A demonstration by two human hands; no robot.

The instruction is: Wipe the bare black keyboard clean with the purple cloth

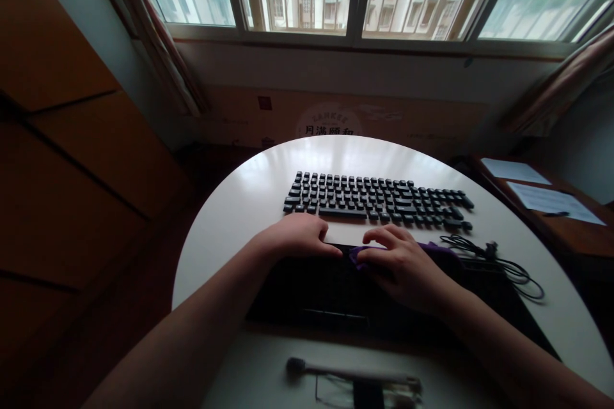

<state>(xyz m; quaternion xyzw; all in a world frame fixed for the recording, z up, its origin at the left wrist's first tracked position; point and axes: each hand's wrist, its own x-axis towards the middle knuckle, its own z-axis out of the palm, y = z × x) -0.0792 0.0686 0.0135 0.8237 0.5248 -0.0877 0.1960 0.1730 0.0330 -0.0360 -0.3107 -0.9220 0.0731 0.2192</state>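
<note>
A flat black board [311, 294], perhaps an empty keyboard base, lies on the round white table [249, 198] in front of me. My left hand [300, 236] rests on its far left edge, fingers curled down over it. My right hand [400, 262] presses a purple cloth [434, 247] against the board's top edge, fingers bent over the cloth. Beyond both hands sit rows of black keycaps [377, 199], laid out like a keyboard.
A black coiled cable [499, 262] lies right of the board. A brush with a pale handle [355, 374] and a clear tool lie near the front edge. A side desk with papers [551, 201] stands at right, a wooden cabinet [77, 160] at left.
</note>
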